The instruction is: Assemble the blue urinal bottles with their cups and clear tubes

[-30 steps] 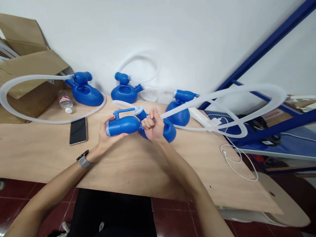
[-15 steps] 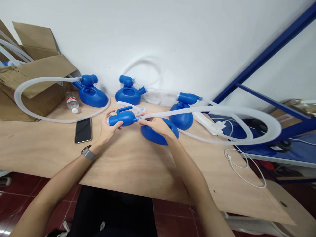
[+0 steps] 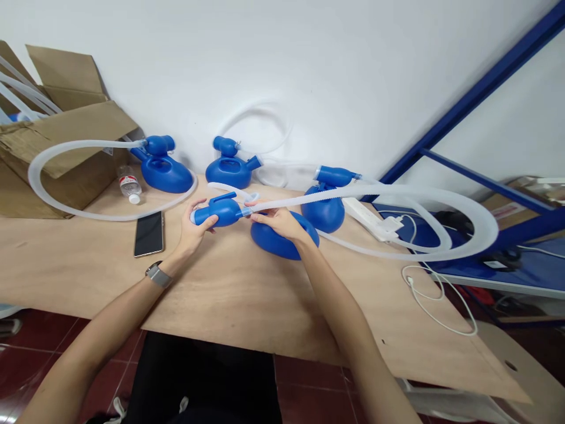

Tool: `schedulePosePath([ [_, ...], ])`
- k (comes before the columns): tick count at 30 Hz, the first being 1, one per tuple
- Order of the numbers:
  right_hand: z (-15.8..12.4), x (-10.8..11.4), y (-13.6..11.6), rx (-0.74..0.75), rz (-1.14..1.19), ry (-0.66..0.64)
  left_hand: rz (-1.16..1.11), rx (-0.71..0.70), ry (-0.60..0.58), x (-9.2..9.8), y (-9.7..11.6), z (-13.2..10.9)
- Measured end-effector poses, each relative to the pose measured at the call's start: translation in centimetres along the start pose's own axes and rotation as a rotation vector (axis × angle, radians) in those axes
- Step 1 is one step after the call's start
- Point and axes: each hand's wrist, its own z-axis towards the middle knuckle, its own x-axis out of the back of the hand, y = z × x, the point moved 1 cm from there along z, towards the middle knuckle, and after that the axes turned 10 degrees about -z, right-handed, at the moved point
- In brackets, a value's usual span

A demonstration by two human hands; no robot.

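My left hand (image 3: 194, 227) is wrapped round a blue plastic head piece (image 3: 224, 212) with a handle on top. At the narrow end of that piece, my right hand (image 3: 279, 221) pinches the end of a translucent hose (image 3: 304, 201). The hose end meets the blue nozzle and loops out far to the right. Under my right hand, a blue bottle (image 3: 276, 240) lies on the table, partly covered by the hand. Behind it to the right stands another blue bottle (image 3: 326, 213) with a head piece on it.
Blue bottles with hoses (image 3: 165, 174) (image 3: 228, 172) stand along the wall. On the left are a cardboard box (image 3: 95, 126), a water bottle (image 3: 130, 185) and a phone (image 3: 149, 234) on the wooden table (image 3: 212, 294). A power strip (image 3: 371, 221) and blue rack (image 3: 481, 85) are right.
The hose loop on the right has shifted slightly left. My right fingers have moved slightly right along the hose end; the left hand's hold is unchanged.
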Motion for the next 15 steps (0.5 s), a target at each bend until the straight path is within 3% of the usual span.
schedulePosePath([
  [8, 0.2, 0.4, 1.3, -0.097, 0.115, -0.017, -0.031, 0.014, -0.007, 0.5, -0.9, 0.3],
  [15, 0.5, -0.2, 2.3, -0.061, 0.148, 0.093, -0.037, 0.018, -0.016, 0.5, -1.0, 0.3],
])
